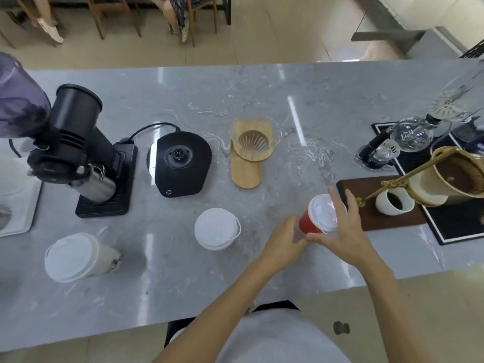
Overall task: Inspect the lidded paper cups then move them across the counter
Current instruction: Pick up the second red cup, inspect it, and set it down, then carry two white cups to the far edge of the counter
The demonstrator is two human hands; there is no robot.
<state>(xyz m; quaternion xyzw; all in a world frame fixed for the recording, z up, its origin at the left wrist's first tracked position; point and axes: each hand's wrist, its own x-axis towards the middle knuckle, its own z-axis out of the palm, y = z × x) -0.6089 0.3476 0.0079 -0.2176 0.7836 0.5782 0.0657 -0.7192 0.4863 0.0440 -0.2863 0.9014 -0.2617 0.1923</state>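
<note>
Three lidded paper cups stand on the grey marble counter (pixel 262 284). A red cup with a white lid (pixel 309 222) is at the right, close to a dark wooden board. My right hand (pixel 345 231) wraps its right side, thumb against the front of the cup and fingers spread over the lid. At the cup's lower left side my left hand (pixel 284 242) touches the base with its fingertips. A white lidded cup (pixel 217 229) stands in the middle, apart from both hands. Another white lidded cup (pixel 76 256) with a small print is at the near left.
A black coffee grinder (pixel 76 145) on a scale, a black kettle base (pixel 180 163) and a glass dripper on a wooden stand (pixel 251 150) line the counter's back. The wooden board (pixel 377 216) carries a pour-over stand and white mug. A siphon brewer (pixel 408 137) stands far right.
</note>
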